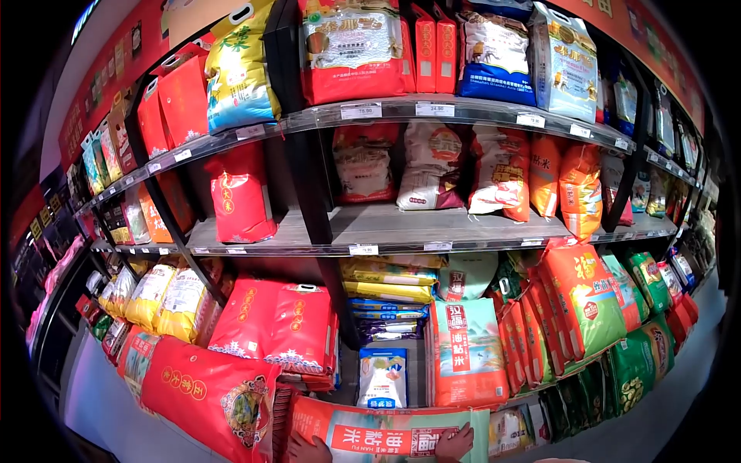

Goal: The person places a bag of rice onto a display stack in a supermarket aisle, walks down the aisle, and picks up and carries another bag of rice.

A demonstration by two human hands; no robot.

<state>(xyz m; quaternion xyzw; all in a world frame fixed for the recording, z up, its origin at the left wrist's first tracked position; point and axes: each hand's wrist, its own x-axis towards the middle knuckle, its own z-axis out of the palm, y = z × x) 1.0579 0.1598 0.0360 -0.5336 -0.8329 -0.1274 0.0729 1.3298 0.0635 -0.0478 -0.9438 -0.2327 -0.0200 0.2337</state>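
My left hand [309, 449] is at the bottom, its spread fingers on the left part of a red and pale green rice bag [370, 438]. Toward the right part of that bag is my right hand [454, 443], fingers apart and touching its surface. The bag lies lengthwise across the lower edge of the view, its printing upside down. Just behind it stand a small blue and white bag [382, 378] and an upright green and red bag [467, 351]. A large red bag [204, 393] lies to the left.
Shelves with a middle board [432, 231] and an upper board [455, 108] hold many bags. Red bags [278, 320] are stacked at lower left. A row of red and green bags [583, 297] leans at lower right. Yellow packs [390, 279] lie stacked in the centre.
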